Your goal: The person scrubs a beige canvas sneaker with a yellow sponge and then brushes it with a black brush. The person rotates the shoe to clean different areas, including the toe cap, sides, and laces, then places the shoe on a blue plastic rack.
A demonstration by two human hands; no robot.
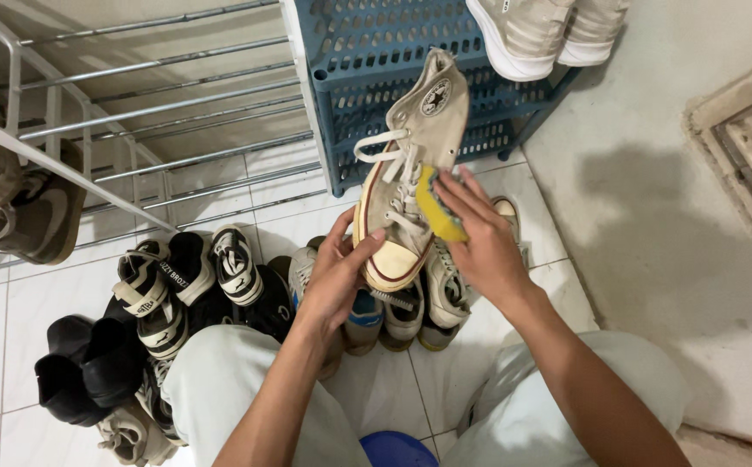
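Observation:
A cream high-top canvas sneaker (419, 138) with white laces and a red-striped rubber toe is held up in front of me, toe towards me. My left hand (337, 277) grips its toe and sole from below. My right hand (480, 242) presses a yellow sponge (435, 207) against the laces and tongue on the sneaker's right side. Both forearms reach up from my knees, which are in pale trousers.
Several shoes lie on the white tile floor: black-and-white sneakers (164, 285) and black shoes (82, 367) at left, more sneakers (410, 316) under my hands. A blue plastic rack (376, 60) holds beige sneakers (540, 30). A metal shoe rack (134, 112) stands left. A blue rim (397, 450) shows below.

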